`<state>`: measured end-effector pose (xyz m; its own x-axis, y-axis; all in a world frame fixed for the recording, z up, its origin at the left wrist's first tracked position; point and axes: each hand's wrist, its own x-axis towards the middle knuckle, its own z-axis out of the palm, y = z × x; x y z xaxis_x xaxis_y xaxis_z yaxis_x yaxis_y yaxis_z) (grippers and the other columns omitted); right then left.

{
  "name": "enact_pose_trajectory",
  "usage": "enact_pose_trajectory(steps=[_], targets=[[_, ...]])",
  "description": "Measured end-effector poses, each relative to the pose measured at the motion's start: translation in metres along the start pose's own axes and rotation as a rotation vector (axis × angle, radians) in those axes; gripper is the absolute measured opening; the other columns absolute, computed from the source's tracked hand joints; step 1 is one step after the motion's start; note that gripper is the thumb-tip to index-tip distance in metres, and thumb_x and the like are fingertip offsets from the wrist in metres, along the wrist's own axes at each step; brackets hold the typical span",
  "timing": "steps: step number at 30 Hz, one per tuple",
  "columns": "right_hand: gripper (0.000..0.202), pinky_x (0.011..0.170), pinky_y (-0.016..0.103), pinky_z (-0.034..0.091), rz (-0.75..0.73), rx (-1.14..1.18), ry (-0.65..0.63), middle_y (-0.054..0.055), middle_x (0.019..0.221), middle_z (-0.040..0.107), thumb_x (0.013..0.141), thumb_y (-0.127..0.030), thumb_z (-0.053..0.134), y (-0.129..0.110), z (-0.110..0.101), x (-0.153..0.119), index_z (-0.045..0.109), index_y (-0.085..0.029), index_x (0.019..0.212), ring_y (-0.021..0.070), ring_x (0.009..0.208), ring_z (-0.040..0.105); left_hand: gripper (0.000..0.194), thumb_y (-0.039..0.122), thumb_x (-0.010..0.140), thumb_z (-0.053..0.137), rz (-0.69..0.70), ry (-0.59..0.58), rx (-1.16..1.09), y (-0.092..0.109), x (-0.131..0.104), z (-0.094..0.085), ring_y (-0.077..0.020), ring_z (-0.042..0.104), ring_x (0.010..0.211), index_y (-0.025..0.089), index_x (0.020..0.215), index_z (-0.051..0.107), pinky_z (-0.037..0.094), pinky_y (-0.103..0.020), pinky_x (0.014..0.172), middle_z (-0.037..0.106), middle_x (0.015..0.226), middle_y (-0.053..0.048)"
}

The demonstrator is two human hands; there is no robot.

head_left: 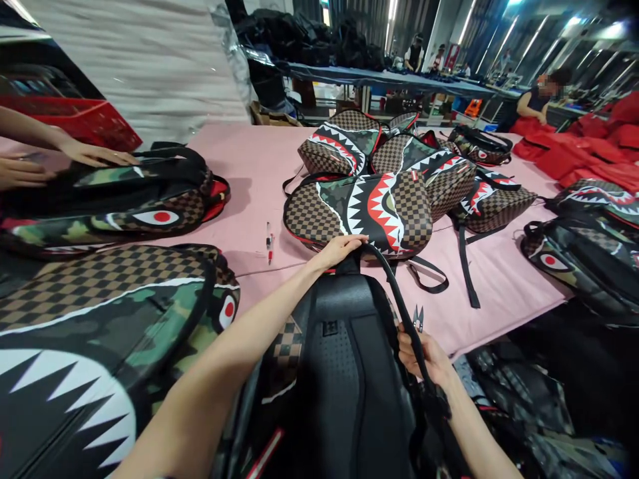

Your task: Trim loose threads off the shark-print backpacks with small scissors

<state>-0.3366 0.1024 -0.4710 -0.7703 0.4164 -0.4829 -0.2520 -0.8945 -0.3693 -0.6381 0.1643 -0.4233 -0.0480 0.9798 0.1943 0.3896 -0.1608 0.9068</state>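
A black backpack (344, 346) lies back side up in front of me, its padded panel showing. My left hand (347, 246) pinches the upper end of a black shoulder strap (392, 276) near the top of the backpack. Lower on the same strap, my right hand (422, 352) has its fingers curled around it, and small thread snips (418, 318) stick up from that hand. Just beyond my left hand rests a checkered bag (359, 209) with a shark-mouth print.
Several patterned bags are piled on the pink table (249, 153). A large shark-print backpack (100, 332) lies at the left. Another person's hands touch a camouflage backpack (150, 199) behind it. Pens (269, 243) lie mid-table. Red bags (589, 150) are heaped at the right.
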Motion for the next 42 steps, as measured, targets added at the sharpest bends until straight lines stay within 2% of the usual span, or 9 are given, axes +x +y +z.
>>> enact_pose_trajectory(steps=[3, 8, 12, 20, 25, 30, 35, 39, 42], targets=[[0.013, 0.036, 0.014, 0.029, 0.015, -0.005, 0.015, -0.010, 0.050, 0.035, 0.069, -0.012, 0.067, 0.000, -0.001, -0.001, 0.058, -0.014, 0.078, 0.0010, 0.036, 0.017, 0.034, 0.040, 0.077, 0.052, -0.037, -0.036, -0.073, -0.001, 0.004, 0.003, -0.0182, 0.059, 0.096, 0.017, 0.095, 0.069, 0.038, -0.024, 0.090, 0.069, 0.098, -0.003], [0.013, 0.034, 0.013, 0.026, -0.023, -0.062, -0.073, -0.012, 0.047, 0.023, 0.073, -0.020, 0.066, -0.008, 0.001, 0.004, 0.053, -0.016, 0.075, 0.0026, 0.036, 0.013, 0.034, 0.042, 0.077, 0.051, -0.202, 0.127, -0.162, 0.004, 0.005, 0.018, -0.0155, 0.058, 0.071, 0.014, 0.065, 0.065, 0.041, -0.022, 0.069, 0.064, 0.063, 0.001], [0.019, 0.032, 0.012, 0.021, -0.114, -0.246, 0.053, -0.011, 0.045, 0.023, 0.069, -0.021, 0.066, -0.030, 0.002, 0.009, 0.048, -0.017, 0.064, 0.0023, 0.036, 0.014, 0.042, 0.049, 0.077, 0.049, -0.286, 0.181, -0.222, 0.013, 0.004, 0.020, -0.0130, 0.053, 0.057, 0.012, 0.063, 0.062, 0.040, -0.023, 0.057, 0.060, 0.055, 0.000], [0.027, 0.033, 0.017, 0.025, -0.267, -0.542, 0.285, -0.006, 0.040, 0.041, 0.073, -0.039, 0.064, -0.041, -0.007, -0.014, 0.056, -0.015, 0.062, 0.0050, 0.035, 0.032, 0.030, 0.039, 0.055, 0.074, -0.545, -0.041, -0.282, 0.047, -0.002, -0.005, -0.0135, 0.055, 0.050, 0.011, 0.061, 0.065, 0.041, -0.024, 0.052, 0.065, 0.055, -0.004], [0.034, 0.063, 0.026, 0.048, -0.334, -0.875, 0.204, 0.004, 0.069, 0.067, 0.069, -0.043, 0.067, -0.042, 0.003, -0.046, 0.068, -0.013, 0.084, 0.0158, 0.065, 0.059, 0.028, 0.038, 0.053, 0.074, -0.579, -0.008, -0.252, 0.051, -0.004, -0.003, -0.0135, 0.054, 0.048, 0.013, 0.061, 0.064, 0.041, -0.025, 0.053, 0.064, 0.053, -0.002], [0.036, 0.050, 0.023, 0.046, -0.201, -0.609, 0.226, 0.009, 0.072, 0.070, 0.069, -0.042, 0.067, -0.020, -0.023, -0.071, 0.068, -0.009, 0.084, 0.0155, 0.058, 0.061, 0.030, 0.041, 0.053, 0.072, -0.572, -0.073, -0.176, 0.043, -0.007, 0.006, -0.0136, 0.054, 0.048, 0.012, 0.060, 0.064, 0.041, -0.024, 0.051, 0.063, 0.054, -0.003], [0.025, 0.042, 0.017, 0.042, -0.215, -0.344, 0.226, 0.008, 0.066, 0.070, 0.071, -0.034, 0.066, -0.002, -0.042, -0.078, 0.067, -0.010, 0.076, 0.0088, 0.043, 0.055, 0.042, 0.046, 0.070, 0.058, -0.485, 0.010, 0.195, 0.044, -0.013, 0.020, -0.0149, 0.057, 0.063, 0.006, 0.074, 0.065, 0.045, -0.026, 0.064, 0.065, 0.067, -0.005], [0.025, 0.036, 0.016, 0.038, -0.188, -0.217, 0.179, 0.009, 0.068, 0.070, 0.073, -0.031, 0.064, -0.001, -0.043, -0.080, 0.064, -0.008, 0.084, 0.0087, 0.040, 0.053, 0.045, 0.042, 0.085, 0.037, -0.371, 0.238, 0.420, 0.061, -0.048, 0.013, -0.0192, 0.053, 0.096, 0.007, 0.104, 0.059, 0.038, -0.033, 0.090, 0.062, 0.104, -0.010], [0.024, 0.031, 0.017, 0.036, -0.142, -0.127, 0.117, 0.013, 0.075, 0.071, 0.075, -0.029, 0.061, 0.000, -0.047, -0.083, 0.063, -0.007, 0.086, 0.0078, 0.035, 0.049, 0.050, 0.042, 0.082, 0.040, -0.275, 0.409, 0.762, 0.077, -0.115, 0.014, -0.0251, 0.050, 0.108, 0.013, 0.121, 0.048, 0.036, -0.038, 0.096, 0.056, 0.118, -0.012]])
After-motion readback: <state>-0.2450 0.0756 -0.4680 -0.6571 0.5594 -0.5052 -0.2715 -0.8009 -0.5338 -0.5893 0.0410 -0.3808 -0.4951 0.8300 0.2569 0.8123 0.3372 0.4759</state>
